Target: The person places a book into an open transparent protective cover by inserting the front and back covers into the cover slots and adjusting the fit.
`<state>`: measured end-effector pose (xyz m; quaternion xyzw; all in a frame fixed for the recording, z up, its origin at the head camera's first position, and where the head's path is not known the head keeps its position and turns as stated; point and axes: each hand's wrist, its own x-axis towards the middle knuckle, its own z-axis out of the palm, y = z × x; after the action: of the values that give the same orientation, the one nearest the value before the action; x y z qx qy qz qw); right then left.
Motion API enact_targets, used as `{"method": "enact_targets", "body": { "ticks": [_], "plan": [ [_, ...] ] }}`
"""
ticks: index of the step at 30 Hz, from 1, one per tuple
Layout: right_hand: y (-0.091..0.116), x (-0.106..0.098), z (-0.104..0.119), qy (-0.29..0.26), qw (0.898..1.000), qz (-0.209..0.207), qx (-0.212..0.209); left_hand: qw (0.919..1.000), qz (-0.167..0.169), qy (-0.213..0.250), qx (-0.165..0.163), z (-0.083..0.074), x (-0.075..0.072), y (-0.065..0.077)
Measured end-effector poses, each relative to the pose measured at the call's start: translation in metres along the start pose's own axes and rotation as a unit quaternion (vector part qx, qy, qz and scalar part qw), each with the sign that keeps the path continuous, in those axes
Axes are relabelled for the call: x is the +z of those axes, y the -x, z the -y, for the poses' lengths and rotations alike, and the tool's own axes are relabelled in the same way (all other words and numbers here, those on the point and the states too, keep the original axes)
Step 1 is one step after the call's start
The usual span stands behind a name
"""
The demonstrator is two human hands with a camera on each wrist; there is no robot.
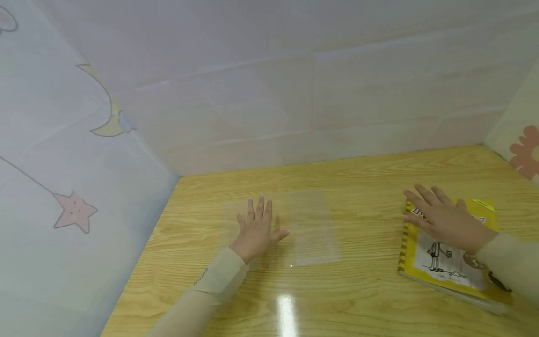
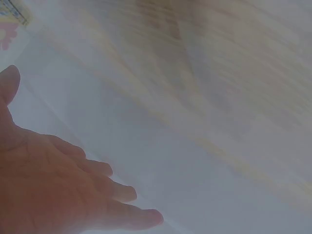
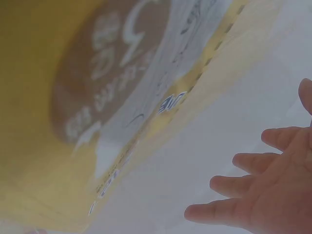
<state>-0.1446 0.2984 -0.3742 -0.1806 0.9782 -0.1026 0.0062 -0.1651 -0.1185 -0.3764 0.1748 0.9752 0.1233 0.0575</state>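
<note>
A thin clear plastic sheet point(image 1: 313, 229), possibly a book cover, lies flat on the wooden table. My left hand point(image 1: 254, 236) is over its left part, fingers straight and thumb stretched out to the right; nothing is held. In the left wrist view the fingers of the left hand point(image 2: 73, 190) are extended. To the right lies a yellow book point(image 1: 446, 269) with a striped spine, a cartoon figure and a brown round mark bearing a 3. Over its upper part is my right hand point(image 1: 452, 224), fingers spread, covering some of the title. The right wrist view shows those fingers straight, holding nothing.
The wood-grain table point(image 1: 362, 299) meets a pale wall point(image 1: 311, 93) at the back. Another wall on the left carries a moon point(image 1: 111, 117) and a pink star point(image 1: 76, 211); a flower point(image 1: 526, 150) decorates the right side. Light reflects off the table near the front.
</note>
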Motion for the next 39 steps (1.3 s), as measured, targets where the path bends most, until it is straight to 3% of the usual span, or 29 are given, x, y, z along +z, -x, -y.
{"method": "enact_targets", "body": {
  "ticks": [8, 25, 34, 39],
  "plan": [
    [0.006, 0.006, -0.008, -0.045, 0.999, 0.013, 0.021, 1.0000, 0.004, -0.006, -0.002, 0.001, 0.000, 0.001],
    [0.018, 0.014, -0.025, -0.069, 0.995, 0.039, 0.064, 1.0000, 0.004, -0.008, -0.003, 0.004, 0.003, 0.001],
    [0.024, 0.021, -0.034, -0.002, 0.998, 0.035, 0.057, 1.0000, 0.004, 0.000, -0.005, 0.005, 0.006, 0.000],
    [0.030, 0.024, -0.040, -0.003, 0.998, 0.039, 0.053, 0.9999, 0.002, 0.013, -0.003, 0.005, 0.008, 0.000]
  ]
}}
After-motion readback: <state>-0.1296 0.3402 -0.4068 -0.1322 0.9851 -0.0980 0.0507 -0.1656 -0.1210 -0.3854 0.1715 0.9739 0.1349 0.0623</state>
